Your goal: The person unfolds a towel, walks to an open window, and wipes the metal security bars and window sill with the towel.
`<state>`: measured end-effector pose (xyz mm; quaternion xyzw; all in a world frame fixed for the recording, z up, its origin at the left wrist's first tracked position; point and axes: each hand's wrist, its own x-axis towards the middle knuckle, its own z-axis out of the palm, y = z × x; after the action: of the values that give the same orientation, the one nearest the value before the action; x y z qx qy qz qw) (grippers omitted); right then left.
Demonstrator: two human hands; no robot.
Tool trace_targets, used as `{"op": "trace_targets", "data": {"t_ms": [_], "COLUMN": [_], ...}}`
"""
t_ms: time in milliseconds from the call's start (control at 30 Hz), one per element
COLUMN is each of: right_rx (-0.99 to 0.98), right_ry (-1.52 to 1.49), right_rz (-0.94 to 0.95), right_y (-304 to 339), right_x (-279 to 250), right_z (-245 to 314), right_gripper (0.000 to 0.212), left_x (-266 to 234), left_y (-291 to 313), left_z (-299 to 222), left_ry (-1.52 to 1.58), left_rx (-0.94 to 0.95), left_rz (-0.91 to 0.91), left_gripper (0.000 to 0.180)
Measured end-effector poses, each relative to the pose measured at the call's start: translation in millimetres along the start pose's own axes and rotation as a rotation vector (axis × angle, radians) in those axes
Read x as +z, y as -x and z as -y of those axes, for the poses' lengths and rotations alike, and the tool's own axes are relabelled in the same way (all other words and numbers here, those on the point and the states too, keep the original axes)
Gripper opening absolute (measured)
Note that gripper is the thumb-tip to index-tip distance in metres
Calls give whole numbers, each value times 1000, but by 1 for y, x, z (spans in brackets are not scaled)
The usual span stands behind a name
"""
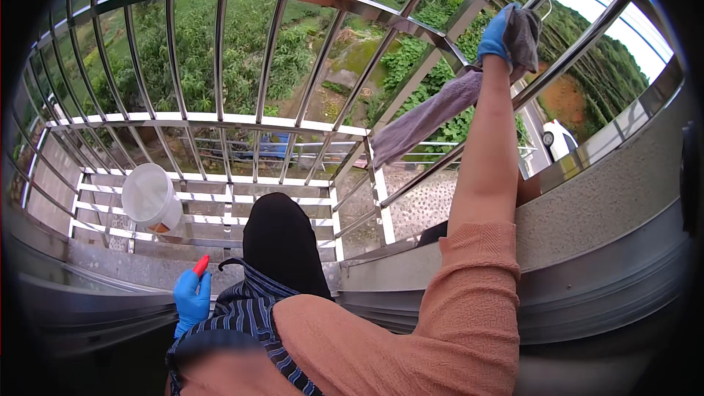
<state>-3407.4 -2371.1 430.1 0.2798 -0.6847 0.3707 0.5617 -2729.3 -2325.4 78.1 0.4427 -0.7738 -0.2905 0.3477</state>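
My right hand [495, 35], in a blue glove, is raised at the upper right. Its fingers are closed on a grey-purple cloth [433, 114], bunched dark at the hand and hanging down to the left in a long strip. The cloth is against or very near the metal bars of the railing, and I cannot tell exactly where it touches. My left hand [192, 304], also blue-gloved, is low at the left beside my striped apron [246, 319]. A small red object [201, 265] sticks up from its fingers; its kind is not clear.
A shiny metal bar cage [220, 66] wraps the front and right. A white bucket [150, 194] stands on its slatted floor [198, 209] at the left. My black-clad knee [282, 246] is beside the sill [117, 264]. Outside are greenery, a road and a white car [559, 139].
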Motion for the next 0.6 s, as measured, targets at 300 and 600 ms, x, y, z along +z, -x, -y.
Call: {"op": "trace_targets", "data": {"t_ms": [300,600], "right_rx": [-145,-528], "right_ry": [556,745], "right_rz": [540,806], "right_y": [51,86], "right_x": [-123,-179], "right_z": [45,54], "right_gripper": [34,30], "left_x": [-47,-78], "left_y": [23,54], "left_z": [-21,-37], "left_ry": [154,225], "left_rx": [89,228], "left_rz": [145,243], "left_gripper": [30,22]}}
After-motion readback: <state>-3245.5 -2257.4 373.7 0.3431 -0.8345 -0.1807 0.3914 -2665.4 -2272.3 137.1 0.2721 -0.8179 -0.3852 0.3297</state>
